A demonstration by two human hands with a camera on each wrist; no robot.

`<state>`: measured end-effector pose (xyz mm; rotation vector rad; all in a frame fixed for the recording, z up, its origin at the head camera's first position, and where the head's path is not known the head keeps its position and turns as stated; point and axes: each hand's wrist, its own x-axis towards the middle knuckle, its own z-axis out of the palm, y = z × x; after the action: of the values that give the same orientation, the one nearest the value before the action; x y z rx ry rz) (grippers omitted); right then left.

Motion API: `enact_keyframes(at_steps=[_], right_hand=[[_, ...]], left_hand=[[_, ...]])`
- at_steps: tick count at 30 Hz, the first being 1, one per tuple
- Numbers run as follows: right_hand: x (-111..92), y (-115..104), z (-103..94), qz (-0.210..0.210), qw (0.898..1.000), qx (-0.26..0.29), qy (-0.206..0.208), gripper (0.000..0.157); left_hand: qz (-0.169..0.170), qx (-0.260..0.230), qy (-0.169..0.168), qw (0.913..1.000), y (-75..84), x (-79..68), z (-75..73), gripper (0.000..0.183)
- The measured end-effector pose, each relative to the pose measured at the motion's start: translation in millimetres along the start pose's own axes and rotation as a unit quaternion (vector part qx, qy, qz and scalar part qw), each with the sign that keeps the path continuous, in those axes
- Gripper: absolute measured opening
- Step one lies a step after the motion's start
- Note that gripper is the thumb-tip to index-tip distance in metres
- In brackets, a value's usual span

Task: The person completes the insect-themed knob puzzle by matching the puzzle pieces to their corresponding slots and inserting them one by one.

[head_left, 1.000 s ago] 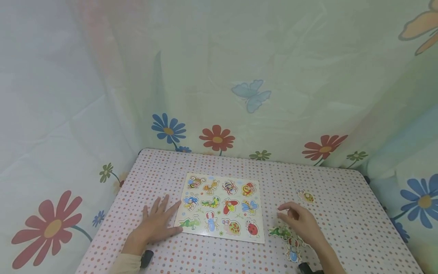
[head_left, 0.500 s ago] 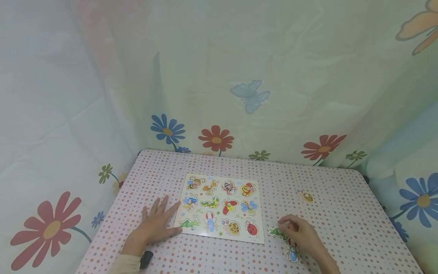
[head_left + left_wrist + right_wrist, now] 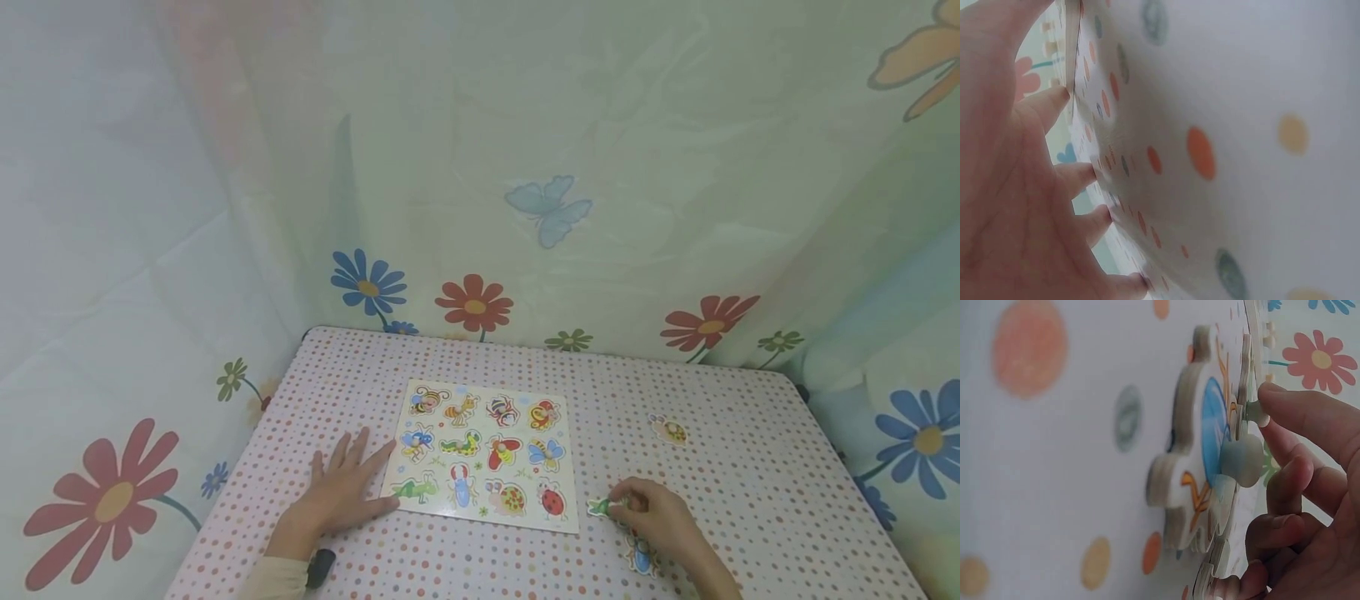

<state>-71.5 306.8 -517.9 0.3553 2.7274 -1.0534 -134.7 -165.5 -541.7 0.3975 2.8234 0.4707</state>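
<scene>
My left hand (image 3: 341, 492) lies spread on the table, thumb and index fingertip at the left edge of a wooden insect puzzle board (image 3: 480, 425). In the left wrist view its fingertips (image 3: 1121, 284) rest on the dotted cloth. Right of the board, my right hand (image 3: 656, 517) pinches the small knob of a green grasshopper puzzle piece (image 3: 597, 507) between thumb and index finger; the hand hides much of that piece. Just below it lies a blue beetle piece (image 3: 642, 557), its pale knob (image 3: 1244, 459) large in the right wrist view.
A snail piece (image 3: 670, 430) lies farther back on the right of the dotted tablecloth (image 3: 735, 467). Insect pieces with knobs fill the board's two upper rows; its bottom row shows insect pictures. A floral curtain (image 3: 420, 167) hangs behind the table.
My right hand has come down and slightly nearer, from above the table onto the grasshopper piece, and now pinches its knob. The left hand and board have stayed put.
</scene>
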Motion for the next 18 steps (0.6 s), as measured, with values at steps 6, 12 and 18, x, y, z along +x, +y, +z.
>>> enact_keyframes(at_steps=[6, 12, 18], right_hand=[[1.3, 1.0, 1.6, -0.007, 1.000, -0.024, 0.001, 0.018], [0.4, -0.6, 1.0, -0.010, 0.999, -0.035, -0.003, 0.018], [1.5, -1.2, -0.3, -0.005, 0.999, -0.038, -0.009, 0.016]], left_hand=[[0.000, 0.001, -0.003, 1.0000, -0.9, -0.8, -0.5, 0.093], [-0.002, -0.003, -0.004, 1.0000, -0.9, -1.2, -1.1, 0.094], [-0.002, -0.005, -0.005, 1.0000, -1.5, 0.3, -0.3, 0.094]])
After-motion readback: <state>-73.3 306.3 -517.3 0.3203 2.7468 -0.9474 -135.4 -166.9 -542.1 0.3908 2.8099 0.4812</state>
